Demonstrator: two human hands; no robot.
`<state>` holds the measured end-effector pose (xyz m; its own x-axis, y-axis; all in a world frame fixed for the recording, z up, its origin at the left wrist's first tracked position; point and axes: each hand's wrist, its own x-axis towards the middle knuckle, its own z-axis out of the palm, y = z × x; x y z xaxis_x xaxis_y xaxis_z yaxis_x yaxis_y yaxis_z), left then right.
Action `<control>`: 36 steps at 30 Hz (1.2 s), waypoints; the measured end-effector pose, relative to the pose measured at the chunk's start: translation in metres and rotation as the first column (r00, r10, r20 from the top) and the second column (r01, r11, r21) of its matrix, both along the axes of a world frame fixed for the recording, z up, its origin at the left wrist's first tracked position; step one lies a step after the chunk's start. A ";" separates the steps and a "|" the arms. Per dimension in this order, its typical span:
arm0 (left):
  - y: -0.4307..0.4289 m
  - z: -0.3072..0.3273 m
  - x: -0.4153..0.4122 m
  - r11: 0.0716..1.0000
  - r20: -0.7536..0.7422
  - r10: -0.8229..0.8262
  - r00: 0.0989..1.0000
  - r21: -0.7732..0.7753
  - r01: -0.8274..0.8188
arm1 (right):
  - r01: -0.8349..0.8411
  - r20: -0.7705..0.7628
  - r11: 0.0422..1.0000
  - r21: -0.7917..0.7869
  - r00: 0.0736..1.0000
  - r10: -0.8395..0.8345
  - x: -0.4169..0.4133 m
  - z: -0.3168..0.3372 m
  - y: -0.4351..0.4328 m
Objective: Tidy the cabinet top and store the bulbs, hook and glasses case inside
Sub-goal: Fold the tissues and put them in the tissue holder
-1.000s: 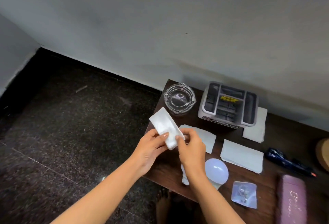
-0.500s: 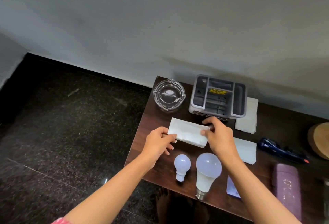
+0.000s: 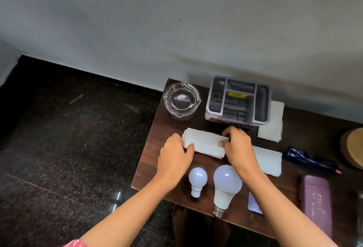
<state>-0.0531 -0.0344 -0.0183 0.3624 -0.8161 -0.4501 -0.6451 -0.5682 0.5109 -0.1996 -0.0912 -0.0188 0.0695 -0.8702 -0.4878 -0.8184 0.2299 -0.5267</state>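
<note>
A folded white tissue [image 3: 205,142] lies on the dark wooden cabinet top [image 3: 157,138]. My left hand [image 3: 174,155] pinches its left end and my right hand [image 3: 238,145] pinches its right end. A small white bulb [image 3: 197,181] and a larger white bulb [image 3: 225,186] lie near the front edge, below my hands. The purple glasses case [image 3: 316,203] lies at the right. A clear hook card [image 3: 253,204] shows partly under my right forearm.
A glass ashtray [image 3: 181,99] and a grey organiser box [image 3: 237,101] stand at the back. Two more white tissues [image 3: 271,123] [image 3: 269,160] lie right of my hands. A dark blue object [image 3: 312,160] and a wooden disc [image 3: 353,146] sit at the right. Dark floor lies to the left.
The tissue came down from the air and now lies flat on the cabinet top with both hands at its ends. The view has shifted left, uncovering the small bulb.
</note>
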 end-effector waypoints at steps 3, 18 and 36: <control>0.000 -0.001 -0.002 0.996 0.093 0.013 0.996 -0.094 -0.004 | -0.017 -0.011 1.000 0.008 1.000 0.017 0.001 0.000 -0.001; -0.015 0.000 0.006 0.949 0.249 -0.250 0.936 -0.128 0.288 | -0.335 -0.225 0.905 -0.261 0.933 0.280 0.012 0.030 0.012; -0.089 0.064 0.001 0.816 -0.161 -0.465 0.870 -0.459 0.351 | 0.244 0.487 0.956 -0.164 0.862 -0.137 -0.015 0.082 -0.029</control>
<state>-0.0522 -0.1233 0.0455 -0.1266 -0.9890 -0.0771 -0.5846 0.0116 0.8113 -0.2148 -0.1200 0.0630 0.0637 -0.9682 -0.2418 -0.4160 0.1945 -0.8883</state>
